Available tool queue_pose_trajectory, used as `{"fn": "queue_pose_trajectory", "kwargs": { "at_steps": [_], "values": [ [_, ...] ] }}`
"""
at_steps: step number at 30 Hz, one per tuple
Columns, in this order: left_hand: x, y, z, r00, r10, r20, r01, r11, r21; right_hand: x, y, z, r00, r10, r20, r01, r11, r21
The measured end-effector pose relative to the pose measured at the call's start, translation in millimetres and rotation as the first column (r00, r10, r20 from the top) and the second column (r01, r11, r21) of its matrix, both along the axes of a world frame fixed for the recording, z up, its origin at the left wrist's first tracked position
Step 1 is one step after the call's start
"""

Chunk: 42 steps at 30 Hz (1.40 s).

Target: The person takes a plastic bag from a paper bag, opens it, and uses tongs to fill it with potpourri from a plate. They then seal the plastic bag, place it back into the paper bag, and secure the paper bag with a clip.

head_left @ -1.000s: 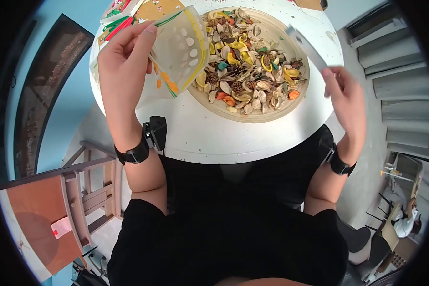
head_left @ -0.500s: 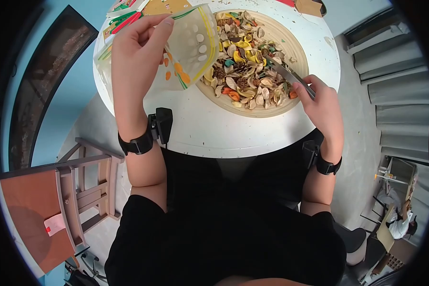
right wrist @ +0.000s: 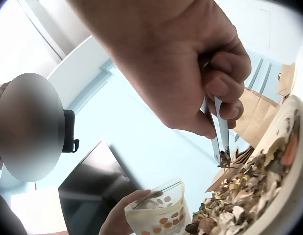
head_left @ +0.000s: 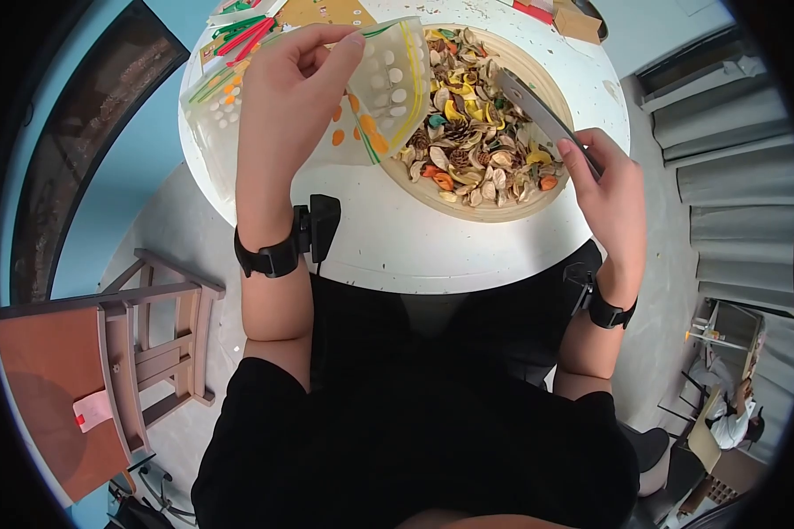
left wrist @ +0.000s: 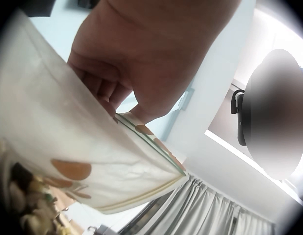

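My left hand [head_left: 304, 110] pinches the top edge of a clear zip bag [head_left: 403, 66] patterned with white and orange dots, its mouth turned toward the plate. A round wooden plate [head_left: 551, 84] bears a heap of potpourri [head_left: 468, 132]: dried petals, yellow peels and small pine cones. In my right hand [head_left: 613, 181] are metal tongs [head_left: 538, 110], held over the right part of the heap. The right wrist view shows a small dark dried piece [right wrist: 225, 158] between the tong tips, just above the heap. The bag [right wrist: 156, 215] stands beyond, left of the plate.
Another dotted zip bag [head_left: 212, 115] lies at the table's left, partly behind my left wrist. Red and green strips [head_left: 247, 35] and a brown board [head_left: 322, 12] are at the back left. A brown cardboard box [head_left: 578, 25] stands at the back right of the white table [head_left: 370, 256].
The tongs swung in from the right, dipped into the potpourri, and now stand slightly higher with a dark piece in their tips. My left hand and the bag have shifted right.
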<state>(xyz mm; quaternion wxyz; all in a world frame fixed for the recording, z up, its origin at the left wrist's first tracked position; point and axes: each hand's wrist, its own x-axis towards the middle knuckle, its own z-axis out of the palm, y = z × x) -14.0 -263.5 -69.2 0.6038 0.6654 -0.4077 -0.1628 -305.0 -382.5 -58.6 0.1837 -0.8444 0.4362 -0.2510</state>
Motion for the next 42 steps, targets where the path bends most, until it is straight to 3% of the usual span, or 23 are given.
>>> {"fn": "queue_pose_trajectory", "kwargs": {
  "at_steps": [7, 11, 12, 15, 16, 20, 26, 32, 35, 42],
  "values": [
    [3.2, -0.6, -2.9, 1.0, 0.0, 0.01, 0.0, 1.0, -0.01, 40.3, 25.4, 23.6, 0.979, 0.148, 0.138, -0.158, 0.985, 0.062],
    [3.0, 1.1, -1.3, 1.0, -0.001, -0.013, 0.001, 1.0, -0.015, 58.6, 33.6, 24.6, 0.962, 0.241, 0.128, -0.255, 0.961, 0.107],
    [3.4, 2.7, -0.3, 1.0, 0.004, -0.022, -0.005, 1.0, -0.013, 53.9, 28.6, 20.0, 0.952, 0.243, 0.187, -0.27, 0.953, 0.136],
    [6.3, 6.6, 2.7, 0.999, 0.024, -0.032, -0.025, 0.999, -0.035, 31.1, 11.3, 11.9, 0.948, 0.05, 0.314, -0.142, 0.951, 0.275],
    [7.2, 7.9, 2.8, 0.999, 0.032, -0.031, -0.033, 0.998, -0.044, 20.7, 0.8, 7.7, 0.956, 0.002, 0.292, -0.099, 0.943, 0.317],
    [10.1, 10.1, 3.7, 0.998, 0.041, -0.045, -0.043, 0.998, -0.051, 3.4, -15.8, -7.2, 0.969, -0.208, -0.132, 0.235, 0.942, 0.24],
    [5.9, 11.5, 6.8, 0.997, 0.039, -0.063, -0.041, 0.998, -0.039, 8.2, -16.1, -22.7, 0.985, -0.095, -0.145, 0.133, 0.951, 0.28],
    [3.8, 10.5, 9.8, 0.997, 0.057, -0.056, -0.058, 0.998, -0.03, 21.4, -13.7, -27.5, 0.979, -0.058, -0.197, 0.075, 0.994, 0.081],
    [5.6, 8.6, 5.5, 0.997, 0.041, -0.06, -0.044, 0.998, -0.042, 22.3, -12.7, -24.4, 0.977, -0.056, -0.205, 0.073, 0.994, 0.078],
    [6.4, 8.1, 3.6, 0.997, 0.009, -0.075, -0.013, 0.999, -0.048, 17.8, -9.1, -20.7, 0.997, -0.054, -0.047, 0.056, 0.998, 0.037]
  ]
}}
